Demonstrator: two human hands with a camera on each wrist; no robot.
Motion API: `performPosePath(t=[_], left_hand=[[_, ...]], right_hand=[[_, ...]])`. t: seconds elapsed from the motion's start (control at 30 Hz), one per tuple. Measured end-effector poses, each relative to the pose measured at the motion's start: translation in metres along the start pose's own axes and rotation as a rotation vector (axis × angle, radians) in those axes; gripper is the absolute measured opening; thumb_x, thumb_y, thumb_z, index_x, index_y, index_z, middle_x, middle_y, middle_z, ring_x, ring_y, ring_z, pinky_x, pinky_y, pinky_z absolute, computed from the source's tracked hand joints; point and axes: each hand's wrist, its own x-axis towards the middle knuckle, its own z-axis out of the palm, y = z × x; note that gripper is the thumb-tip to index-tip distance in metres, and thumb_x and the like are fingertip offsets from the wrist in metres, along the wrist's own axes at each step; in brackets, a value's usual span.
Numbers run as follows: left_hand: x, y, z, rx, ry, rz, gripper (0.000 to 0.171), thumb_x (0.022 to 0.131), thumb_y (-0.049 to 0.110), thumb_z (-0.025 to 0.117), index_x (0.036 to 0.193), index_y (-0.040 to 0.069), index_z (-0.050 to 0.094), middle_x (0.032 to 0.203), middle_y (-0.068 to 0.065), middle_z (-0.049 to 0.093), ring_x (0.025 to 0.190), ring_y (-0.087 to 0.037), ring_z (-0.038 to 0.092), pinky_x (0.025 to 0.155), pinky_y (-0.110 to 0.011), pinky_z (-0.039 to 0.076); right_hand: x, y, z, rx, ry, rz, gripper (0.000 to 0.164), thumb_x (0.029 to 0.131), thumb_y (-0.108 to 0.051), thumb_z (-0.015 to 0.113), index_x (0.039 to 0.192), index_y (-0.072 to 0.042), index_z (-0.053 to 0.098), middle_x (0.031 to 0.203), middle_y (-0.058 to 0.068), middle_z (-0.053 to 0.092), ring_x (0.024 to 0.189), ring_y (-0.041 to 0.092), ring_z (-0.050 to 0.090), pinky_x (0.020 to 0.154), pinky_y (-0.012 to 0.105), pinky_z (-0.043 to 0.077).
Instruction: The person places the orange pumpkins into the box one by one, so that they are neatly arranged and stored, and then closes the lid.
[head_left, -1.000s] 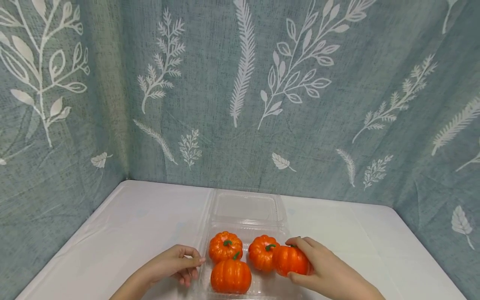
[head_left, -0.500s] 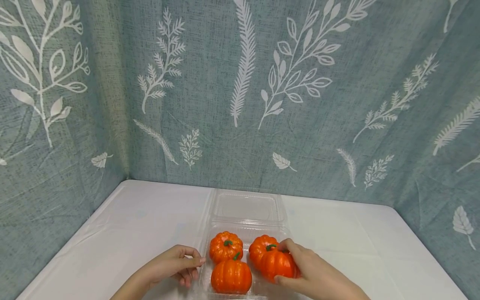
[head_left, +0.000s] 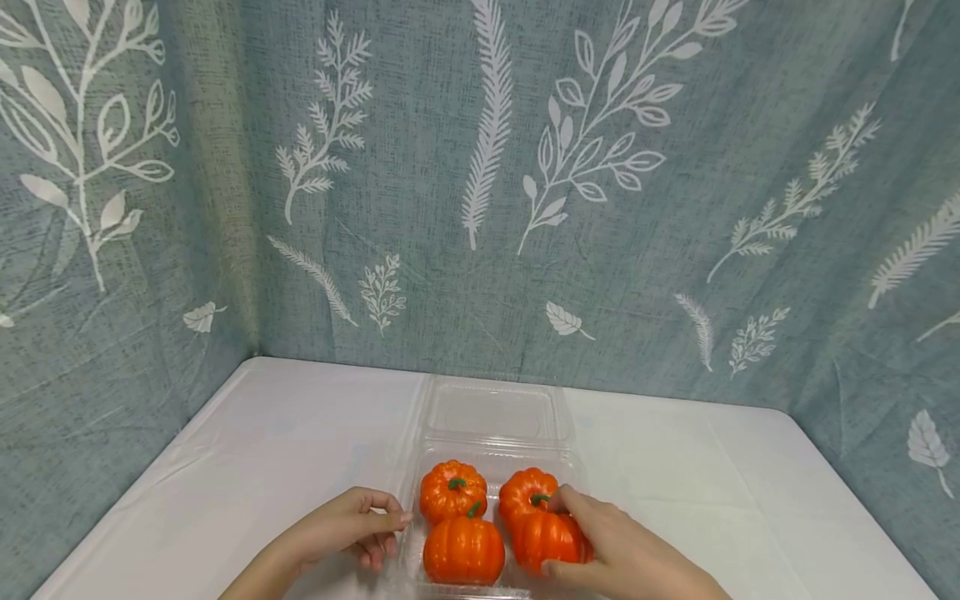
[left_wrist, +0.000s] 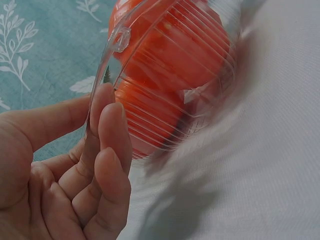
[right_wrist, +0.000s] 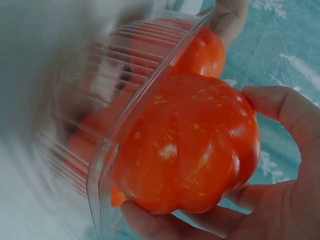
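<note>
A clear plastic clamshell container [head_left: 498, 450] lies with its lid folded back. Three orange pumpkins with green stems sit in it: the back-left pumpkin [head_left: 453, 492], the front-left pumpkin [head_left: 463, 552] and the back-right pumpkin [head_left: 525, 492]. My right hand [head_left: 611, 546] grips another small pumpkin [right_wrist: 190, 145] between thumb and fingers, over the container's front-right corner. In the right wrist view this pumpkin stands partly above the rim. My left hand [left_wrist: 75, 165] pinches the container's left rim [left_wrist: 102, 65] between thumb and fingertips.
Container and hands are on a white-covered table [head_left: 315, 417]. The see-through lid [head_left: 495, 412] lies flat toward the back. Behind and on both sides hangs a blue-green curtain [head_left: 420, 208] with white leaf prints.
My right hand has carried its pumpkin left and then slightly down, from the container's right edge into its front-right corner. The left hand stays at the rim.
</note>
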Motion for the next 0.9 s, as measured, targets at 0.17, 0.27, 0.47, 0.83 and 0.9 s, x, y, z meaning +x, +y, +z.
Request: performPosePath(t=[0.17,0.27,0.47,0.83,0.9], left_hand=[[0.000,0.000,0.000,-0.001,-0.007,0.002,0.027,0.094,0.026,0.053,0.086,0.000,0.057,0.063,0.003,0.059,0.048,-0.004,0.053,0.048,-0.016,0.044],[0.000,-0.001,0.000,-0.008,-0.012,0.005,0.027,0.094,0.026,0.053,0.086,0.000,0.057,0.064,0.002,0.059,0.048,-0.004,0.053,0.047,-0.016,0.044],[0.000,-0.002,-0.001,-0.012,-0.017,0.009,0.025,0.094,0.026,0.053,0.084,0.003,0.057,0.064,0.002,0.059,0.049,-0.004,0.054,0.047,-0.016,0.044],[0.000,0.000,-0.001,-0.013,-0.019,0.003,0.026,0.094,0.027,0.053,0.085,0.003,0.056,0.063,0.002,0.059,0.049,-0.004,0.054,0.048,-0.016,0.044],[0.000,0.000,-0.001,-0.015,-0.021,0.004,0.026,0.094,0.027,0.053,0.085,0.002,0.056,0.064,0.002,0.059,0.049,-0.004,0.054,0.048,-0.016,0.044]], right_hand=[[0.000,-0.001,0.005,-0.013,-0.013,0.021,0.039,0.079,-0.037,0.066,0.112,-0.027,0.050,0.096,-0.010,0.056,0.078,0.007,0.053,0.064,0.025,0.046],[0.001,0.001,0.009,-0.011,-0.031,0.036,0.039,0.079,-0.038,0.066,0.112,-0.026,0.050,0.094,-0.010,0.056,0.076,0.007,0.053,0.062,0.025,0.047],[0.002,0.002,0.012,-0.047,-0.042,0.043,0.045,0.081,-0.044,0.064,0.119,-0.025,0.050,0.104,-0.008,0.056,0.084,0.009,0.053,0.066,0.029,0.049],[0.004,0.002,0.015,-0.149,0.018,0.095,0.057,0.077,-0.052,0.065,0.122,-0.018,0.057,0.125,0.013,0.048,0.104,0.029,0.052,0.077,0.050,0.049],[0.005,0.004,0.016,-0.138,0.015,0.115,0.060,0.077,-0.053,0.065,0.123,-0.016,0.057,0.127,0.015,0.047,0.106,0.032,0.051,0.079,0.054,0.048]])
